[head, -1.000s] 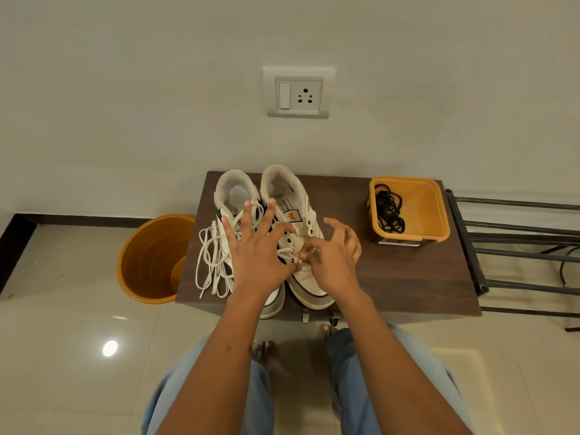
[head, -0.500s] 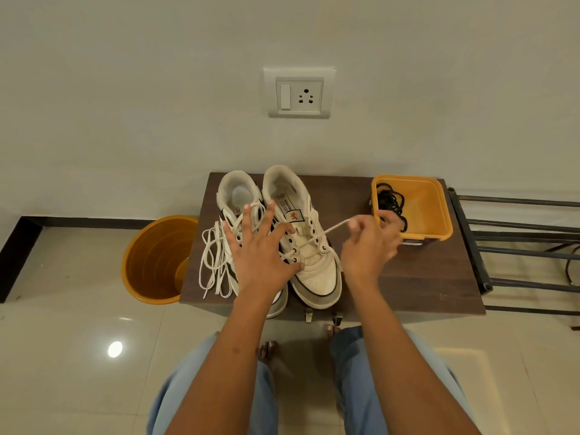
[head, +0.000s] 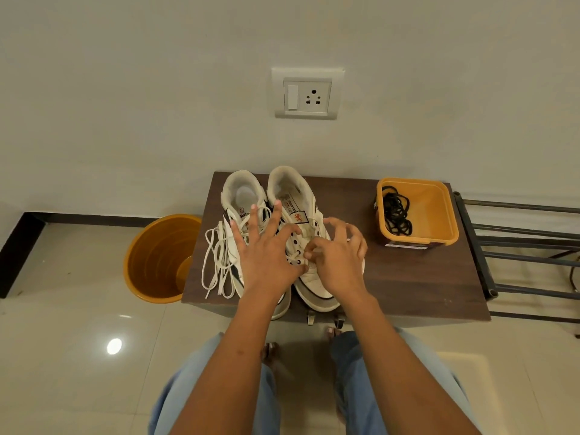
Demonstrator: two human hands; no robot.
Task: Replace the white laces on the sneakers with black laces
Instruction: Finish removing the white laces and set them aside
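Two white sneakers stand side by side on a dark wooden table (head: 408, 277), toes towards me. My left hand (head: 266, 249) lies flat with spread fingers across the left sneaker (head: 240, 196) and the inner side of the right sneaker (head: 293, 193). My right hand (head: 340, 255) pinches the white lace (head: 296, 255) at the lower eyelets of the right sneaker with thumb and forefinger. A loose bundle of white lace (head: 218, 262) hangs off the left sneaker onto the table. Black laces (head: 396, 213) lie coiled in an orange tub (head: 439, 208) at the back right.
An orange bucket (head: 157, 259) stands on the tiled floor left of the table. A black metal rack (head: 518, 246) adjoins the table's right side. A wall socket (head: 307, 94) sits above. My knees in light jeans are below the table's front edge.
My right hand had pulled a stretch of white lace out to the right towards the tub; it has come back to the right sneaker's eyelets and pinches the lace there. My left hand stayed put.
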